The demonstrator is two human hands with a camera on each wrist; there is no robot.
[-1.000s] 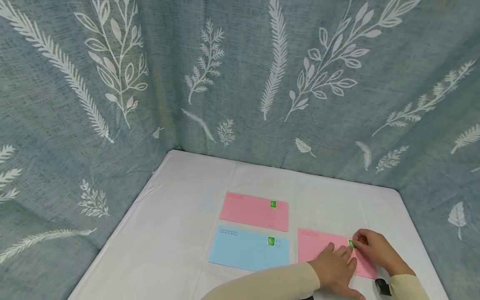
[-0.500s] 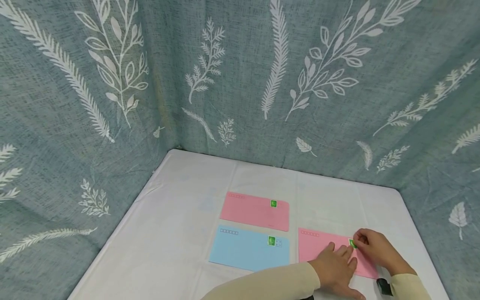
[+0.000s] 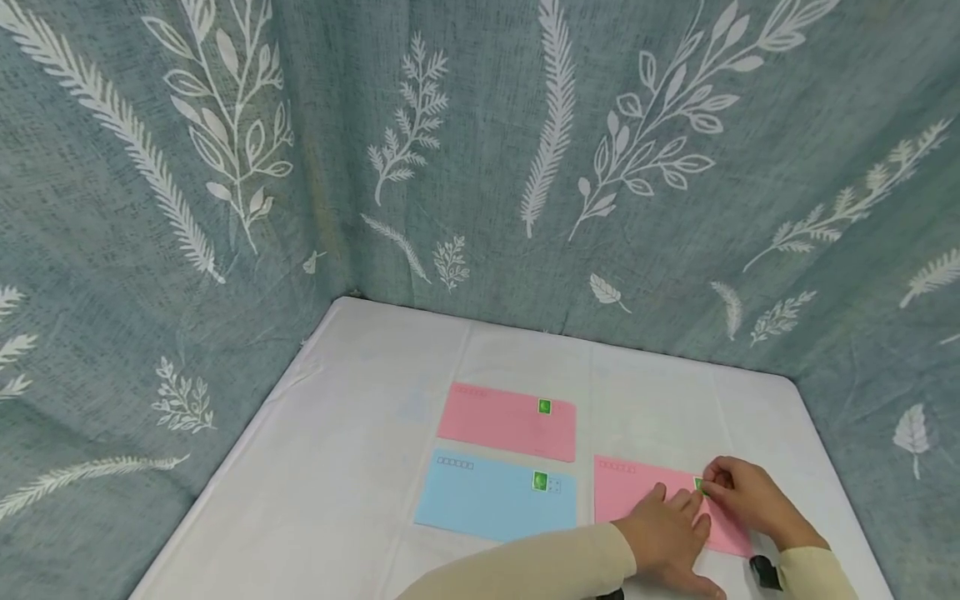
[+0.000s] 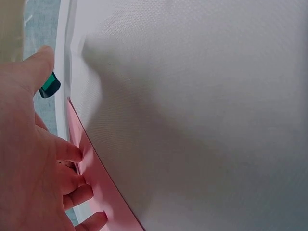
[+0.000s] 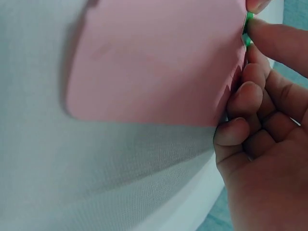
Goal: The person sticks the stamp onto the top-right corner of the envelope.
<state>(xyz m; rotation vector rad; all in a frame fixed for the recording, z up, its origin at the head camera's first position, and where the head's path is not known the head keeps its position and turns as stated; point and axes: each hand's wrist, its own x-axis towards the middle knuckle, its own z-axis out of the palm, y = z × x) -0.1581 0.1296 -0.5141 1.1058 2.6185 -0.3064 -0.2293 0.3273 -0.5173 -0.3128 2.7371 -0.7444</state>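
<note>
A pink envelope [image 3: 622,492] lies at the right of the table under both hands. My left hand [image 3: 663,537] rests on it with spread fingers, which touch its surface in the left wrist view. My right hand [image 3: 746,496] pinches a small green stamp [image 3: 699,483] between thumb and forefinger, over the envelope's upper right part. Left fingertips are right beside the stamp's lower edge. In the right wrist view the green stamp [image 5: 249,24] shows as a sliver at the thumb tip, and the other right fingers curl near the pink paper [image 5: 154,62].
Left of the hands lie a blue envelope [image 3: 487,500] and, behind it, another pink envelope [image 3: 502,425]. Each bears a green stamp at its upper right. A black device [image 3: 765,572] sits by the right wrist. Patterned curtains [image 3: 480,167] surround the white table [image 3: 337,467].
Both hands hold nearly the same place over the pink envelope. The whole view shifts very slightly, and the right fingers stay at the stamp.
</note>
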